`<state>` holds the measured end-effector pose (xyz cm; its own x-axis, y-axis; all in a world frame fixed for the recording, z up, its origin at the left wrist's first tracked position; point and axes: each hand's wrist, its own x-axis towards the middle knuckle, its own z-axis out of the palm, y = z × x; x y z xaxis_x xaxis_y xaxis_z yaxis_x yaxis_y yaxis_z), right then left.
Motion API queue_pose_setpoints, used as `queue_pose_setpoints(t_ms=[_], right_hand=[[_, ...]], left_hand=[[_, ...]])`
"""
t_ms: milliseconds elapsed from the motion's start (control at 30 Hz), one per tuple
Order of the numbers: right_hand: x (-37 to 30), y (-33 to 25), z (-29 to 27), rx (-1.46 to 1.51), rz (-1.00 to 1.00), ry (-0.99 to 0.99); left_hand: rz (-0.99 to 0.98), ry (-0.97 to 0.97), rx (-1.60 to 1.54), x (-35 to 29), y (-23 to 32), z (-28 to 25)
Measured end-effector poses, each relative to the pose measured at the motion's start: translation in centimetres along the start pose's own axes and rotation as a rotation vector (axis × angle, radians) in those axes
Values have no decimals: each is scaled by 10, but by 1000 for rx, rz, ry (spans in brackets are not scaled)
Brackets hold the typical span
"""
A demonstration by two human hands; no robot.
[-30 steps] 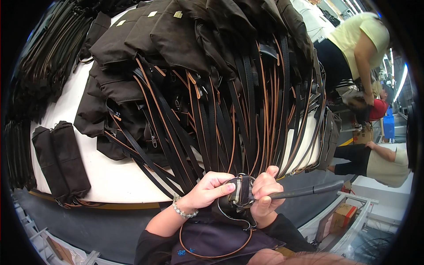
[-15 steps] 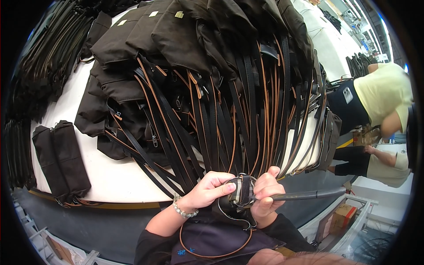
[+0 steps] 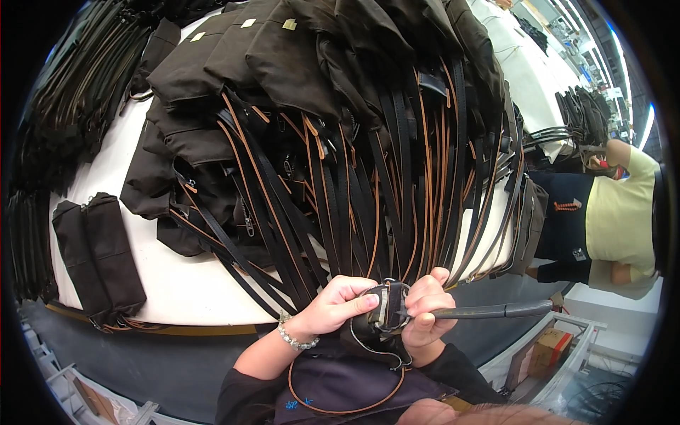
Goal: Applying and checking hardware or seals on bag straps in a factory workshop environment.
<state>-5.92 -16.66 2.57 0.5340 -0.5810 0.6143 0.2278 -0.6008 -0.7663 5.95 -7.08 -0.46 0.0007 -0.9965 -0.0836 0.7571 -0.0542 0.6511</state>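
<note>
My left hand (image 3: 338, 304) is closed on a small dark bag (image 3: 363, 341), thumb pressed on top beside its zip and a pale strip. In my right hand (image 3: 429, 310) is a slim, dark, rod-shaped tool (image 3: 489, 312). Its long end points to the right, and the narrow end meets the bag near a band across the zip. I cannot make out its exact kind. A thin strap with a tan edge (image 3: 345, 411) loops from the bag over my lap. My right fingertips are close against the bag's side.
Dark bags (image 3: 297, 64) are heaped on the white table (image 3: 170, 276), their tan-edged straps (image 3: 425, 177) hanging toward me. One bag (image 3: 99, 258) lies apart at left. More dark pieces (image 3: 85, 92) are stacked far left. A person in a yellow top (image 3: 620, 219) stands at right, near a cardboard box (image 3: 551, 347).
My hands, the bag and the tool are almost unmoved. At the right, the person in the yellow top has shifted and turned, now covering most of another person behind.
</note>
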Motion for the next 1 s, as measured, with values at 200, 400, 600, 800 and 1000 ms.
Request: queue_pose_setpoints(t_ms=[200, 400, 600, 800, 1000], right_hand=[[1, -1, 3, 18, 21, 30], [2, 0, 4, 15, 12, 57], [1, 0, 2, 46, 9, 16], [1, 1, 2, 146, 10, 63], [2, 1, 2, 123, 16, 73]], left_hand=[[2, -10, 10, 1, 1, 1], [1, -1, -13, 0, 0, 1], [7, -12, -6, 1, 3, 2], [10, 1, 36, 1, 1, 2], [23, 5, 46, 2, 0, 3]])
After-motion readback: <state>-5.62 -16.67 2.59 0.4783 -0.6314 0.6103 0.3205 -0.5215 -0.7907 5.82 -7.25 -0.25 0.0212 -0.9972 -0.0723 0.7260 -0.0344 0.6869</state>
